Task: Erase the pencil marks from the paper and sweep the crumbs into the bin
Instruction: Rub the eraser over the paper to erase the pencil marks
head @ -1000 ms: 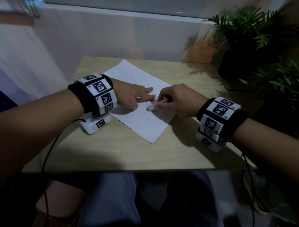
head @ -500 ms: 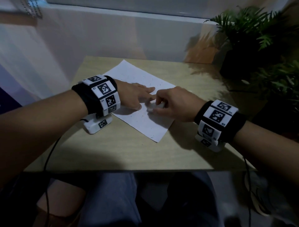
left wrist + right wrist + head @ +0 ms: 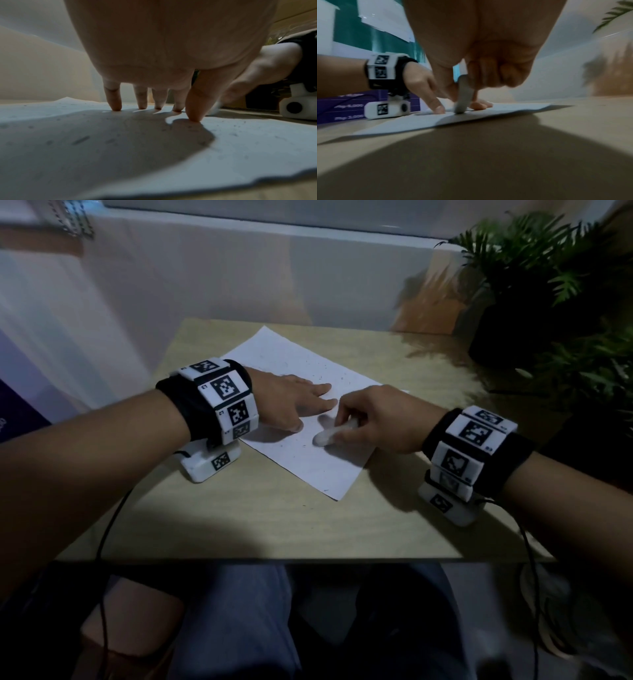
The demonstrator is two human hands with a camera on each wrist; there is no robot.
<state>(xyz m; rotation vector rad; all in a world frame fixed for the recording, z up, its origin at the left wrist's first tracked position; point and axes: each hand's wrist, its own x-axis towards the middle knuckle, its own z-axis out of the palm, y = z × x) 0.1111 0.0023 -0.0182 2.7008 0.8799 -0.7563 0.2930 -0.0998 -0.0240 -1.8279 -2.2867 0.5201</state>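
The eraser point(image 3: 330, 433) is half hidden inside the right hand point(image 3: 376, 419); crumbs point(image 3: 310, 364) are too small to tell.

Readable text is scarce: in the right wrist view a purple board point(image 3: 342, 108) behind the left wrist carries blurred white price-like lines, roughly "Php 5,000" and "Php 3,000", with a third line above them too smeared to read. The wrist bands point(image 3: 226, 395) on both arms bear black-and-white square code tags with tiny characters beside them, one looking like "C3" in the head view, the rest too small to tell. The paper point(image 3: 308, 460) shows only specks and faint strokes, no legible writing.
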